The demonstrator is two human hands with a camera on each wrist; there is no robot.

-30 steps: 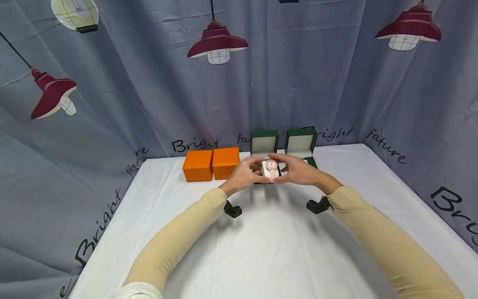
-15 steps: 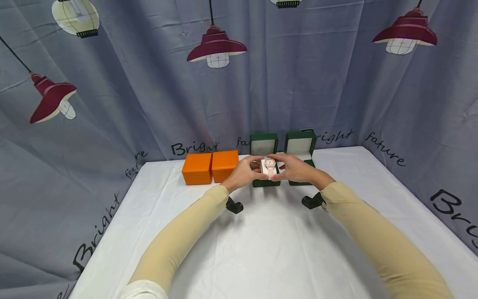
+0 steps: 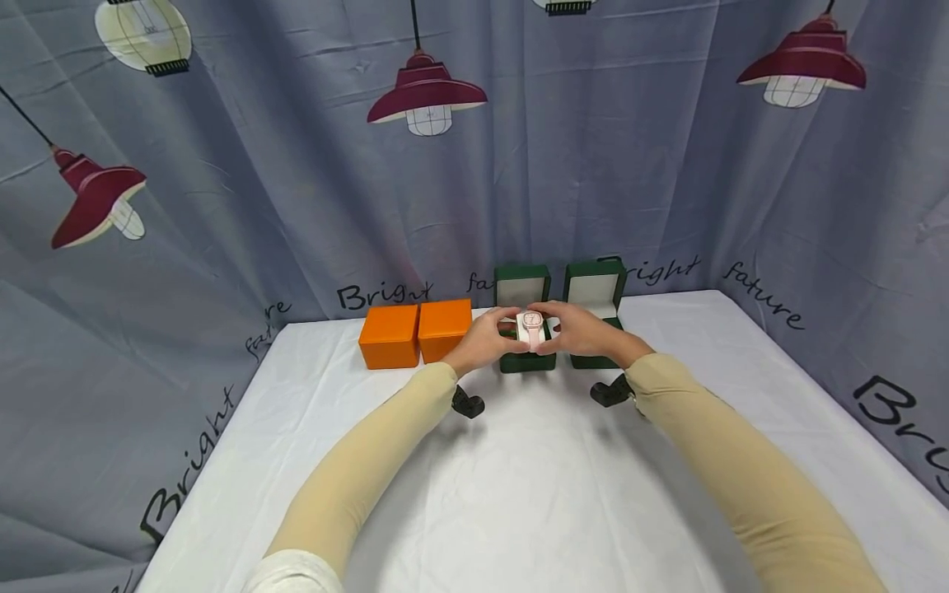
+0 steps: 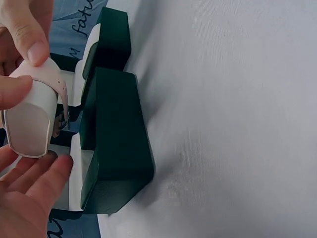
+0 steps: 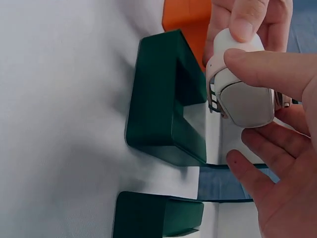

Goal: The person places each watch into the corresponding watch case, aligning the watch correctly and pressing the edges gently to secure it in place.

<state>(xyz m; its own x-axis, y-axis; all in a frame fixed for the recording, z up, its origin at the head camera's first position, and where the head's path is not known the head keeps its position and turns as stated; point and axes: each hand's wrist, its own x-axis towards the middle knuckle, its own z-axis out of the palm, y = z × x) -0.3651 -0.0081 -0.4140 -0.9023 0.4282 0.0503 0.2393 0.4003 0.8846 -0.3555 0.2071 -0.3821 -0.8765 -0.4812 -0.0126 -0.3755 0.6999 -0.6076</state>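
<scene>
A pink watch (image 3: pixel 532 319) is strapped around a white cushion (image 5: pixel 242 67), held in the air by both hands above the left green box (image 3: pixel 528 363). My left hand (image 3: pixel 485 343) grips it from the left, and its thumb presses the strap in the left wrist view. From the right, my right hand (image 3: pixel 582 331) pinches it, the right thumb (image 5: pixel 270 69) lying over the pale strap. The lower fingers of both hands are spread beneath the cushion. That green box stands with its lid raised, its inside partly hidden. The strap's buckle (image 5: pixel 214 99) hangs at the cushion's side.
A second green box (image 3: pixel 593 361), lid up, stands to the right, partly behind my right hand. Two closed orange boxes (image 3: pixel 389 338) sit at the left. The white-clothed table (image 3: pixel 519 494) ends at a grey printed curtain (image 3: pixel 311 206).
The hands with the watch have shifted slightly left and up relative to the left green box. More of both green boxes' fronts now shows. The head view has tilted a little.
</scene>
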